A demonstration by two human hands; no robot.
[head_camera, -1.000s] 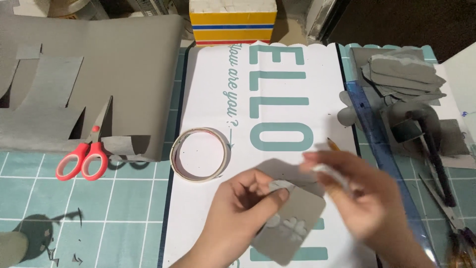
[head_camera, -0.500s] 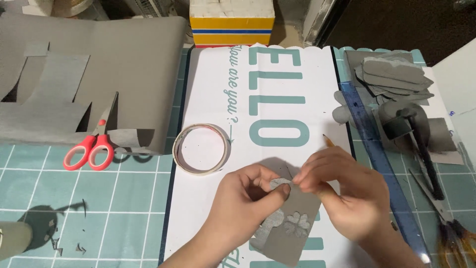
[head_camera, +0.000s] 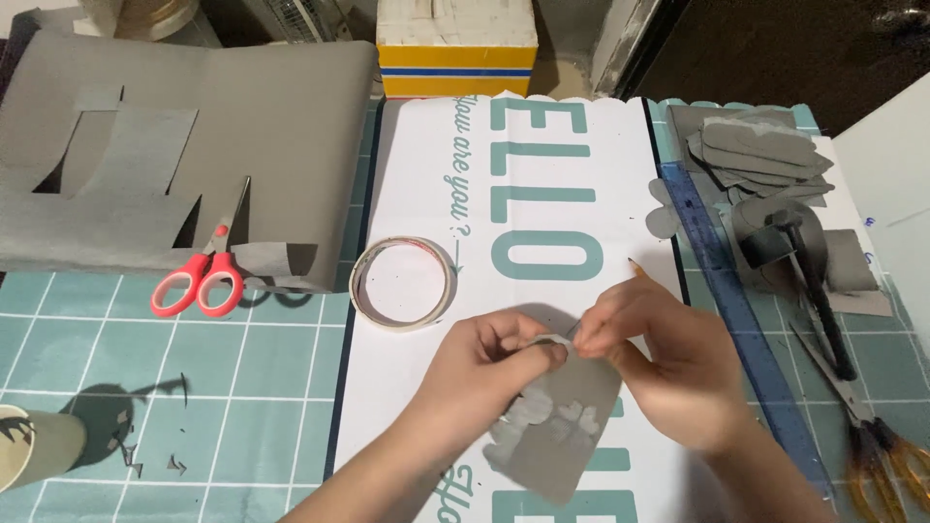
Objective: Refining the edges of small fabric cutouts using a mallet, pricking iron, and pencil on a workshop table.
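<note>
beneath both hands [head_camera: 581,358], white teal-lettered sheet [head_camera: 513,213]

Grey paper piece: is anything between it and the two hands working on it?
Nothing visible. The left hand and right hand both pinch the top edge of the grey paper piece directly; the tape roll lies apart, up-left.

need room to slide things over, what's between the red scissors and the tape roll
Head view: only bare cutting mat lies between the red scissors and the tape roll, with the grey sheet's corner just above.
</note>
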